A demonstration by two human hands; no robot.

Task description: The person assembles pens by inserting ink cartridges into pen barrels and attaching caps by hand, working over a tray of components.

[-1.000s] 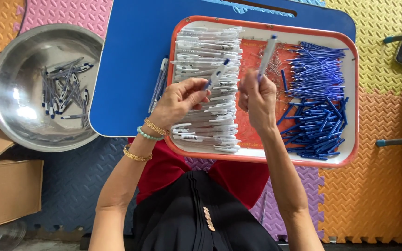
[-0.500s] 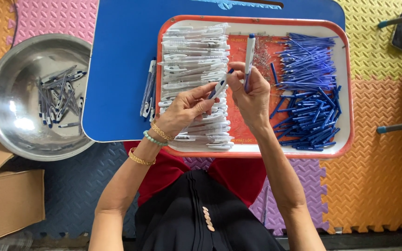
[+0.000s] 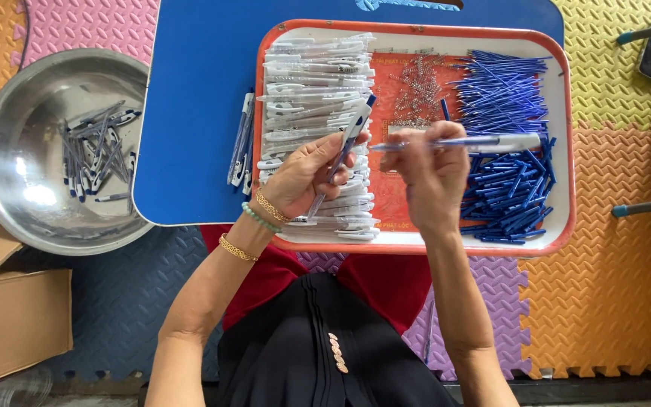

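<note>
A: What is worn on the left forearm?

B: Three bands near the left hand [image 3: 303, 177]: a gold chain bracelet [image 3: 269, 206], a pale green bead bracelet [image 3: 258, 218], and a gold bangle [image 3: 236, 248].

A: And the right hand [image 3: 427, 169]?

B: Bare, its arm unsleeved. Clothing: a red garment [image 3: 386, 283] beneath a black one [image 3: 303, 354] with a small gold ornament [image 3: 334, 353].

Head view — straight down, close above the tray [image 3: 416, 245] and lap.

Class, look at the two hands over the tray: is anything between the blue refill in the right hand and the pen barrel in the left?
Nothing visible. The right hand holds the blue refill level, its tip pointing toward the pen barrel in the left hand, with only open air above the tray between them.
</note>
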